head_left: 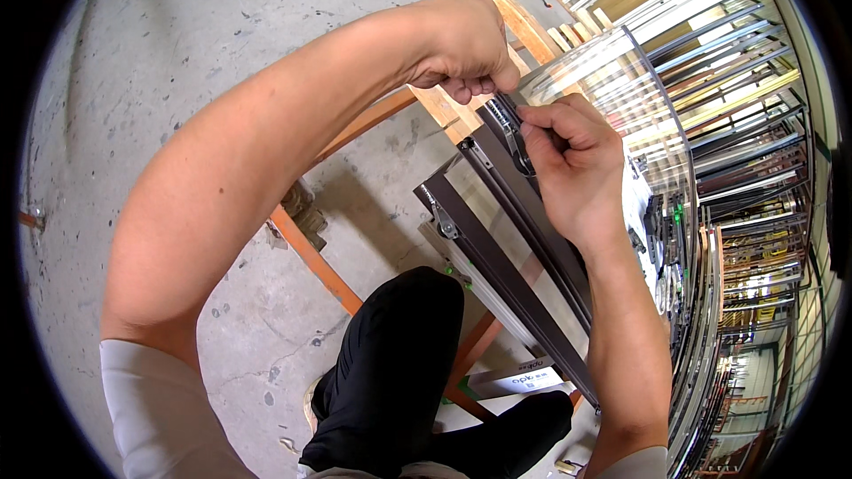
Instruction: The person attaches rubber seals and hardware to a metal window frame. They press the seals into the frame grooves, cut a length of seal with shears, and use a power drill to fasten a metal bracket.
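Dark brown window frame profiles [506, 288] lie side by side in front of me on wooden supports. At the corner of the farthest one sits a silvery metal fitting [508, 129] with a ribbed end. My left hand [466, 49] is curled in a fist just beyond that corner, its fingertips bent under. What it grips is hidden. Right beside the fitting, my right hand [577, 155] is closed in a pinch over the profile's end. Whatever lies between its thumb and finger cannot be made out. A similar metal fitting [442, 217] is on the nearest profile's end.
Orange trestle legs [319, 262] stand on the grey floor [257, 337]. Wooden slats [528, 27] extend beyond the frames. A transparent curved panel [612, 80] rises behind my right hand. Racks of long profiles [745, 124] fill the right side. A labelled box [524, 380] lies below.
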`<state>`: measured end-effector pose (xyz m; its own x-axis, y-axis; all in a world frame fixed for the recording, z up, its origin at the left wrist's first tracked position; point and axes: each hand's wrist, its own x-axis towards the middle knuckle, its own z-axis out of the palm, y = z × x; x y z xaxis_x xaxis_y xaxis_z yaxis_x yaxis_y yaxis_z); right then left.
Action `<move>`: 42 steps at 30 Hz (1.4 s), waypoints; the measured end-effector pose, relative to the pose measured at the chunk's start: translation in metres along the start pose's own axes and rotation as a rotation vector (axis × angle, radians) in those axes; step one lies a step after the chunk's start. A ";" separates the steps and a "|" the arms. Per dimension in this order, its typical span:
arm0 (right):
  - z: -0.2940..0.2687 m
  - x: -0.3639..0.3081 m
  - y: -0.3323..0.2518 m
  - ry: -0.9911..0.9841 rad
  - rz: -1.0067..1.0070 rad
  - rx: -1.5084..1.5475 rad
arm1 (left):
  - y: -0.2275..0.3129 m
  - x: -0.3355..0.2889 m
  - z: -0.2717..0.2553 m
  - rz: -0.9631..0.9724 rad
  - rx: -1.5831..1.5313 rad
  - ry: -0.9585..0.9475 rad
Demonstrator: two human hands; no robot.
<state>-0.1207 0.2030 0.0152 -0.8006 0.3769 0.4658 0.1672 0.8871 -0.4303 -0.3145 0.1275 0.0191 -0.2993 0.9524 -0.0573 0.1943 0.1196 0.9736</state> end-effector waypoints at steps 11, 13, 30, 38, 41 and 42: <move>0.002 -0.001 -0.001 -0.002 0.035 0.016 | 0.001 0.004 0.001 0.079 0.045 0.002; 0.001 -0.001 0.000 0.004 0.033 0.021 | 0.003 0.004 0.001 0.088 0.080 0.002; 0.002 0.000 -0.003 -0.018 0.053 0.009 | 0.005 -0.002 0.002 0.144 0.191 0.024; 0.003 0.000 -0.001 -0.012 0.046 0.020 | 0.000 0.002 0.000 0.088 0.077 0.009; 0.001 -0.001 -0.005 0.003 0.078 0.024 | 0.001 0.000 0.002 0.074 0.055 0.016; 0.001 -0.001 -0.005 0.002 0.068 0.019 | 0.002 0.000 0.002 0.072 0.054 0.017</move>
<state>-0.1212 0.1977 0.0163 -0.7866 0.4365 0.4368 0.2101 0.8544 -0.4753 -0.3119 0.1281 0.0205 -0.2985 0.9543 0.0168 0.2661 0.0663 0.9617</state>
